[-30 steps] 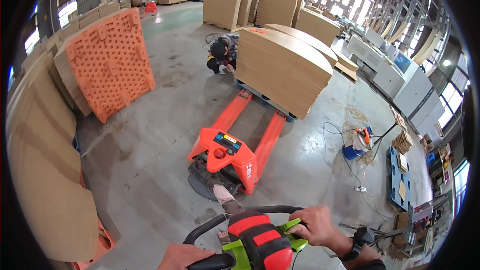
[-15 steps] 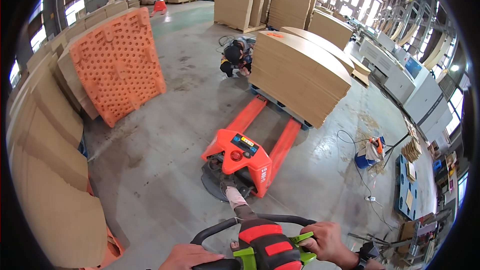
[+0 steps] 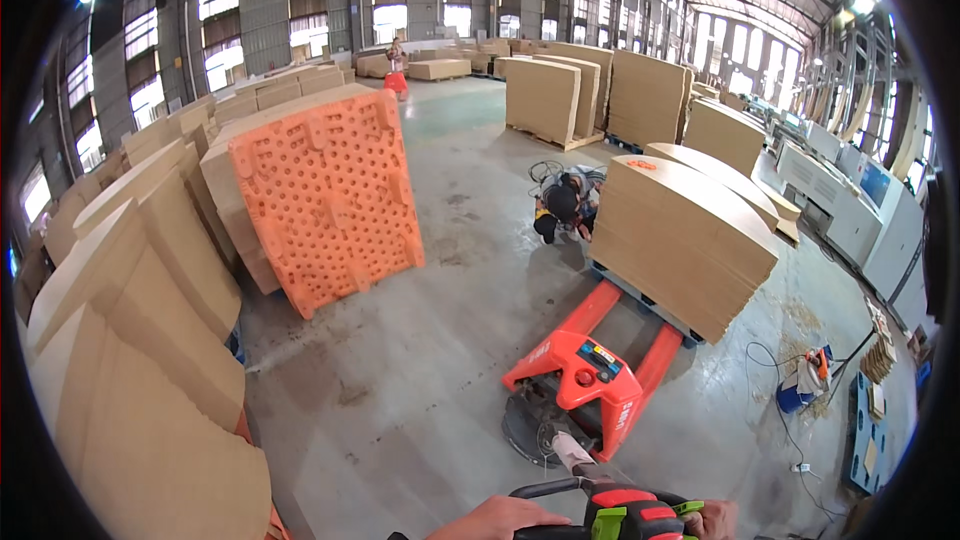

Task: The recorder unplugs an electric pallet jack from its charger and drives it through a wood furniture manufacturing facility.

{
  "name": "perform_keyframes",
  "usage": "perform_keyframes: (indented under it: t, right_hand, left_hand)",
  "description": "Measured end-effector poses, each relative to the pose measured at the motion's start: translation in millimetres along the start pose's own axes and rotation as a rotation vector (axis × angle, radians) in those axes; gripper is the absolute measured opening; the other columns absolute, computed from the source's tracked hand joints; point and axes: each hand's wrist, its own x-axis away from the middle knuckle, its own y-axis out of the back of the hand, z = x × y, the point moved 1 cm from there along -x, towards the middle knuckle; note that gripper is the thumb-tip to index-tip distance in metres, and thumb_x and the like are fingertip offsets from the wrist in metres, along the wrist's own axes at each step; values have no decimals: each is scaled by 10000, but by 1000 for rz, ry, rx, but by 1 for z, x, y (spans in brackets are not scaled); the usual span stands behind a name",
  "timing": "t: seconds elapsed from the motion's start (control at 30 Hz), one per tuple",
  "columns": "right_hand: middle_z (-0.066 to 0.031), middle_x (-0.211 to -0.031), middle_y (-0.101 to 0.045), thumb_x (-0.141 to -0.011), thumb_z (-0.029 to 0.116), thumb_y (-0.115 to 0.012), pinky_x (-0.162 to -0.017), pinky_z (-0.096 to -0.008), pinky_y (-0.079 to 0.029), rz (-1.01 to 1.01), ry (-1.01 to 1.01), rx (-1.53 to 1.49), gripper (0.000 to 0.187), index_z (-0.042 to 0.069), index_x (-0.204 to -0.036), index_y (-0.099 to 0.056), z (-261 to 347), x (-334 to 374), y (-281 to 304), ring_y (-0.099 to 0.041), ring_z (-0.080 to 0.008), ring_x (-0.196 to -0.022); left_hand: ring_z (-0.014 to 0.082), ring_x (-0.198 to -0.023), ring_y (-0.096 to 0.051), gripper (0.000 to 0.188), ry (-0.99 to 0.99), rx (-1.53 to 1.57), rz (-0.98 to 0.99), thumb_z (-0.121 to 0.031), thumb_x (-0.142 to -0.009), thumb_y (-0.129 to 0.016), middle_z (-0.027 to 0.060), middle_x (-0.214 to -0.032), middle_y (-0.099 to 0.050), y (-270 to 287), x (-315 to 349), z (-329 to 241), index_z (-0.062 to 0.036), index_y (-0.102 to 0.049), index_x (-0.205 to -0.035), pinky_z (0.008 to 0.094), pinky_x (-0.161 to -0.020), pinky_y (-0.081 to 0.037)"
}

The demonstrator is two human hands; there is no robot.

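Note:
Low in the picture, the black and red control handle [image 3: 640,512] of an electric pallet truck comes up toward me. My left hand [image 3: 497,518] is closed on the handle's left grip, partly cut off by the lower edge. On its right side my right hand [image 3: 716,520] grips the handle beside a green lever. Ahead is the truck's red body [image 3: 580,377], its two forks reaching to a blue pallet [image 3: 650,302]. A tall stack of curved-edge brown boards [image 3: 680,245] stands on that pallet.
A person [image 3: 566,202] crouches left of the board stack. An orange plastic pallet [image 3: 335,205] leans upright on the left, beside rows of boards [image 3: 150,360]. On the right are a blue bucket [image 3: 795,395] with a cable on the floor and a blue pallet [image 3: 868,435].
My view has tilted up and turned left, so the truck, boards and handle sit farther right and lower. Both hands stay on the handle.

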Motion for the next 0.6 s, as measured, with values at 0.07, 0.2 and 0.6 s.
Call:
perform_keyframes:
  t: [0.07, 0.2, 0.6]
  right_hand:
    - [-169, -1059, -628, -870, 95, -548, -728, -484, -475, -44, 29, 0, 216, 48, -1062, -636, 13, -10, -7, -603, -363, -875]
    - [-163, -1005, -642, -898, 79, -532, -706, -467, -481, -134, 17, -109, 187, 29, -1035, -651, 52, -31, -5, -603, -362, -840]
    - [-171, -855, -604, -927, 173, -522, -625, -496, -440, -39, -105, -293, 148, 119, -933, -660, 95, -83, -41, -560, -382, -721]
  left_hand:
    - [346, -787, -632, 368, 40, -6, 51, -205, -715, -652, 152, -868, -670, 12, 2, 13, -91, -691, -1063, 423, -711, -494]
    - [265, -990, -661, 656, -45, -90, 238, -150, -758, -756, 115, -1129, -663, 33, 10, 57, -104, -518, -1368, 343, -858, -523]
    - [347, -846, -607, 307, -28, -65, 130, -207, -723, -656, 135, -917, -686, 116, -6, 94, -90, -698, -1004, 444, -794, -452]
